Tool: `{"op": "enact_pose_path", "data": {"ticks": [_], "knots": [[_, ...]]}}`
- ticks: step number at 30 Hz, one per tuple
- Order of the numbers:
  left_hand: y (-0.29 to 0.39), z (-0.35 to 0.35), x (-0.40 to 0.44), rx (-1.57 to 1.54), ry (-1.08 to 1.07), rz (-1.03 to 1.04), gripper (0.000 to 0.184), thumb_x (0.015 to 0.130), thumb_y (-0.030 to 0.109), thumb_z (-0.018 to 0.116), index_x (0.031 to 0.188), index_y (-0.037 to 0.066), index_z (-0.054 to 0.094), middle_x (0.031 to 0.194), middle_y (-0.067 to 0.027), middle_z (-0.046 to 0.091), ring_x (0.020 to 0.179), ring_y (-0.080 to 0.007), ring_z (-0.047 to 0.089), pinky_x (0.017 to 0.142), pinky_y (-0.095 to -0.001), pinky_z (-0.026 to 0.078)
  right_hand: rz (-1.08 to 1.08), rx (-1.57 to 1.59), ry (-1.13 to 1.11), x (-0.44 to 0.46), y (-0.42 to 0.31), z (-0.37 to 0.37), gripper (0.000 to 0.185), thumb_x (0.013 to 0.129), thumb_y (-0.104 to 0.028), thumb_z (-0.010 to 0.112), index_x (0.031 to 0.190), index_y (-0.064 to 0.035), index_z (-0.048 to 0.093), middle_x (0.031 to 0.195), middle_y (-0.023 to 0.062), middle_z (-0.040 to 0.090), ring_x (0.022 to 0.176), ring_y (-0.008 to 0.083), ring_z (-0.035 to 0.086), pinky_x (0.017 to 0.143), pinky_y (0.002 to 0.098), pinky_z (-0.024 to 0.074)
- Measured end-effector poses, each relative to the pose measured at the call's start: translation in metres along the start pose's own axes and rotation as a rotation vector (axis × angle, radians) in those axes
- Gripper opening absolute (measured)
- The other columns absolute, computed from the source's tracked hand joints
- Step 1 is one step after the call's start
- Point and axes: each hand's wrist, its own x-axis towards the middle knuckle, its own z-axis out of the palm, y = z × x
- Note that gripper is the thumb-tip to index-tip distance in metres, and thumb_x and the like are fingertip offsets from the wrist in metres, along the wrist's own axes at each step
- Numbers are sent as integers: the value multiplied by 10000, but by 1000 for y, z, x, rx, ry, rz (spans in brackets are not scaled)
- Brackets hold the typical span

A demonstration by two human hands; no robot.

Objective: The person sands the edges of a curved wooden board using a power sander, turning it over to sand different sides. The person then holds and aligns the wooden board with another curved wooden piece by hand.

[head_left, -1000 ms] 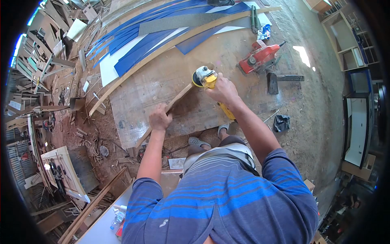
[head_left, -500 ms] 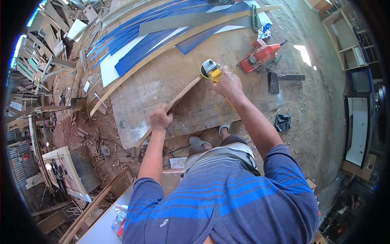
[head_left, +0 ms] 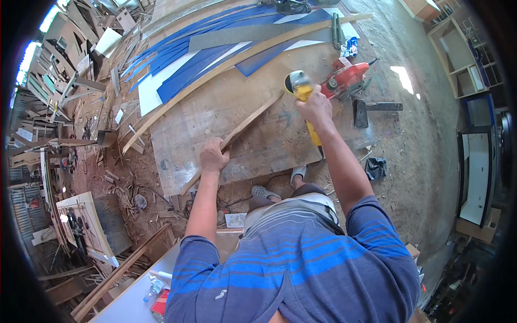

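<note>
My left hand (head_left: pixel 214 155) is closed round a narrow wooden strip (head_left: pixel 253 117) that slants across the plywood table (head_left: pixel 188 126). In my right hand (head_left: pixel 316 107) is a yellow angle grinder (head_left: pixel 305 91), gripped near its head, with its body hanging down toward me. The grinder's disc is at the far end of the strip, just past the tip; whether they touch I cannot tell. A red power planer (head_left: pixel 347 78) lies close beyond my right hand, and a dark-headed hammer (head_left: pixel 362 112) rests to its right.
Blue strips and sheets (head_left: pixel 207 64) lie at the table's far side, with a long wooden batten (head_left: pixel 226 65) across them. A green clamp (head_left: pixel 336 31) is near the far right corner. A black plastic bag (head_left: pixel 376 168) lies on the ground. Scrap wood covers the left side.
The grinder and my right hand have moved right and slightly nearer, past the strip's far end. More of that end now shows. My left hand has stayed nearly in place.
</note>
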Motion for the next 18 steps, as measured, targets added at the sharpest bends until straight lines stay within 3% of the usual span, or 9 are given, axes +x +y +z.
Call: {"op": "enact_pose_path", "data": {"ticks": [2,4,6,8,10,13,18], "knots": [[18,-16,-3,139,149,47,608,854,436,832,1335,113,649,1307,-175,673,1252,-380,622,1085,-515,476,74,145,75,0,16,5,674,853,-383,822,1292,60,566,1122,267,771,1045,371,776,928,458,597],[41,-25,-4,67,188,176,914,785,475,895,1499,48,517,1510,-202,563,1407,-379,505,1232,-514,339,93,416,64,-1,28,3,621,869,-365,828,1277,50,611,1095,216,768,989,305,771,880,420,594],[90,-43,-6,-201,49,350,895,813,446,884,1532,67,507,1518,-219,558,1397,-375,551,1202,-504,409,56,808,-39,-6,33,0,518,899,-327,823,1241,27,662,1046,138,758,880,229,755,797,383,594],[151,-53,-14,-628,-201,327,972,802,402,903,1577,47,437,1525,-244,545,1393,-403,565,1172,-502,459,146,1102,-61,-12,28,6,402,924,-286,810,1186,-6,690,965,75,712,787,177,704,712,354,573],[199,-58,-26,-752,-244,306,973,831,273,865,1626,45,352,1489,-285,575,1337,-465,610,1106,-517,520,233,1308,-105,-14,25,8,343,937,-289,809,1158,-52,695,839,19,633,662,151,650,593,337,546],[224,-44,-24,-827,-228,229,951,851,144,779,1659,54,285,1460,-327,587,1289,-513,624,1075,-537,536,264,1404,-164,-19,19,5,324,942,-290,805,1135,-59,684,833,24,632,651,166,658,588,342,556],[240,-45,-26,-775,-54,168,829,870,19,663,1629,20,329,1449,-345,587,1262,-528,632,1040,-542,541,223,1442,-204,-11,8,7,342,949,-299,798,1135,-46,664,826,32,627,628,177,658,574,353,558]]}}
